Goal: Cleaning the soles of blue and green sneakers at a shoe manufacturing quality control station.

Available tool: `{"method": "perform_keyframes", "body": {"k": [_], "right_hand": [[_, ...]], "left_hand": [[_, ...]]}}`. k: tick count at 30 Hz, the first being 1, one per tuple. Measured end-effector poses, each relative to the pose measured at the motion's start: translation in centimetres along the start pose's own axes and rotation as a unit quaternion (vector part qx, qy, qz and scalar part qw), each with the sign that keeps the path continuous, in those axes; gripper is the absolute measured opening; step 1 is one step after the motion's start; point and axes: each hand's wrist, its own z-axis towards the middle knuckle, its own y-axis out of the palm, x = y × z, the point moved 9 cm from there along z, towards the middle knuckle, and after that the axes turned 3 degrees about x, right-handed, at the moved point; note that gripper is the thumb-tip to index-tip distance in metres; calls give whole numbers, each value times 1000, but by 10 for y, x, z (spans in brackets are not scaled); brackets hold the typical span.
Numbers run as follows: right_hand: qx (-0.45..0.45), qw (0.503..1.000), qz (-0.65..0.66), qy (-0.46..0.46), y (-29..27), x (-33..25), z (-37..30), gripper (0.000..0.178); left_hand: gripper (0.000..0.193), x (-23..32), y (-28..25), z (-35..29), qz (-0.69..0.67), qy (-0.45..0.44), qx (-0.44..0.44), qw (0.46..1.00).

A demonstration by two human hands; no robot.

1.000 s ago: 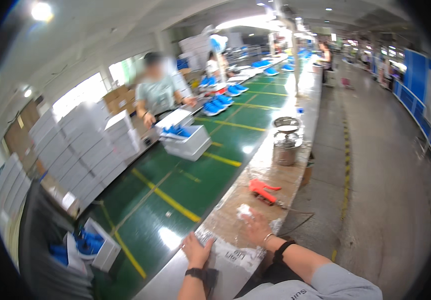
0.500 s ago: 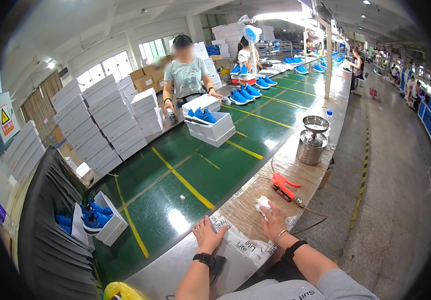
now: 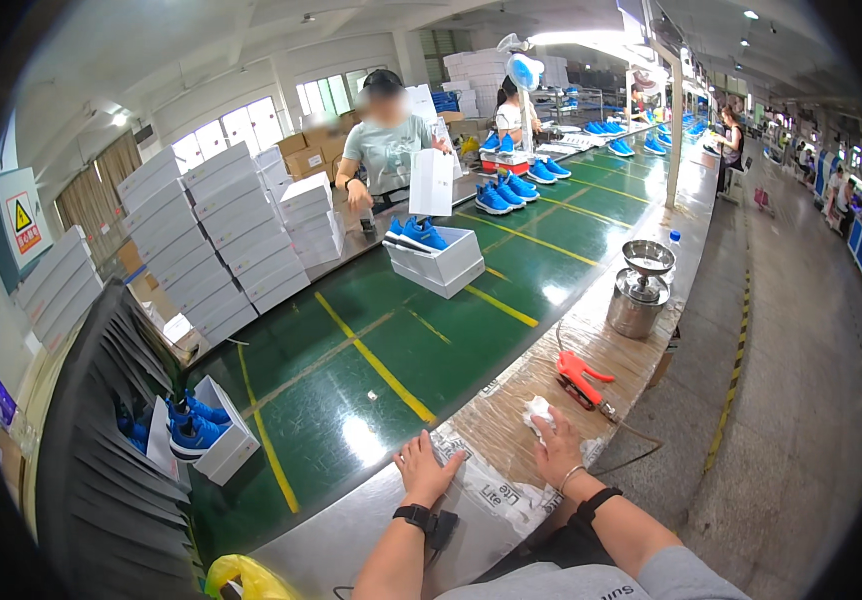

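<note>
My left hand (image 3: 427, 470) lies flat near the bench's inner edge, fingers spread, with nothing in it. Resting on the plastic-wrapped bench top, my right hand (image 3: 557, 452) has its fingers stretched out and apart against a crumpled white cloth (image 3: 537, 410); I see no grip around it. Just beyond that cloth lies a red air blow gun (image 3: 581, 378) with its hose. Farther along the bench stands a metal pot-like dispenser (image 3: 639, 300) with a dish on top. Across the green belt (image 3: 341, 375), an open white shoebox (image 3: 443, 265) holds blue sneakers (image 3: 417, 235).
A co-worker (image 3: 388, 150) stands across the belt holding up a white box lid (image 3: 432, 183). Another shoebox with blue sneakers (image 3: 196, 428) sits at the left by a dark curtain (image 3: 101, 420). Stacked white boxes (image 3: 241, 240) line the far side. A yellow bag (image 3: 246, 578) is near me.
The co-worker has tilted the white lid upright beside the shoebox. My view has shifted slightly left, so things appear farther right. My hands stay in place on the bench.
</note>
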Motion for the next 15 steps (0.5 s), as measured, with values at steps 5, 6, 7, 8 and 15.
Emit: {"method": "perform_keyframes", "body": {"k": [5,6,7,8,15], "right_hand": [[-2,1000,6,-1,1,0,0,53],[0,1000,3,-3,1,0,0,53],[-1,1000,3,-3,1,1,0,53],[0,1000,3,-3,1,1,0,54],[-1,1000,10,-2,-4,-2,3,53]], "left_hand": [[89,1,-1,0,-5,-3,-15,1000],[89,1,0,0,-2,-3,-17,1000],[89,1,1,0,-3,-4,-17,1000],[89,1,2,0,-1,2,-10,1000],[88,0,2,2,4,10,8,1000]]}}
